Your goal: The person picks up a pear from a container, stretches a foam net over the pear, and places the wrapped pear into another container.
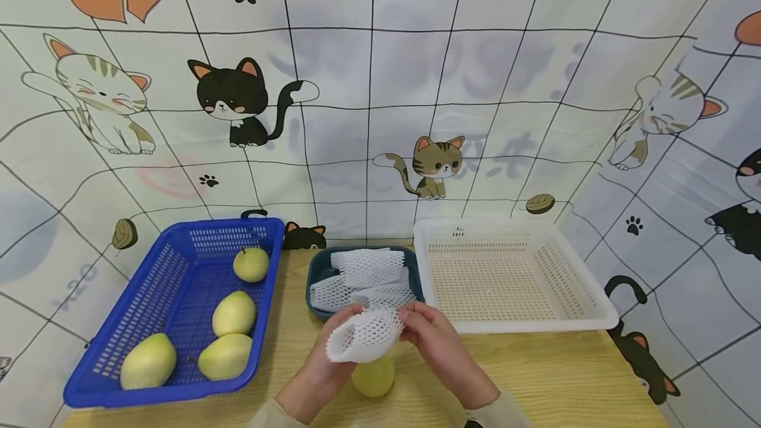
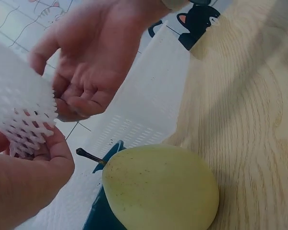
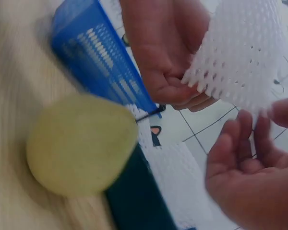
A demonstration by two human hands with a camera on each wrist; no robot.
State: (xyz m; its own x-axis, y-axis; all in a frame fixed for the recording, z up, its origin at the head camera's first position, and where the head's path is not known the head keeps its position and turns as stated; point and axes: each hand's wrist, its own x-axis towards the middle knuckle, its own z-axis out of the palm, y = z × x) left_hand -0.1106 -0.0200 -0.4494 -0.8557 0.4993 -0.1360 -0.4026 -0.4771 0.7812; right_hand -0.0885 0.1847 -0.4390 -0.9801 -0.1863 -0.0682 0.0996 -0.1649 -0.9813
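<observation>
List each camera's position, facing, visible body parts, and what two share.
Head: head-worn, facing forward and down at blue basket, white basket and held foam net; left hand, right hand, sleeves show.
Left wrist: worn there, facing pear and foam net, white basket behind; both hands, a sleeve edge show.
Right wrist: worn there, facing pear and foam net, blue basket behind; both hands show.
Wrist views share pear, foam net, hands.

Pear (image 2: 161, 187), held foam net (image 2: 21, 91), seemingly a tub (image 2: 104, 213)
</observation>
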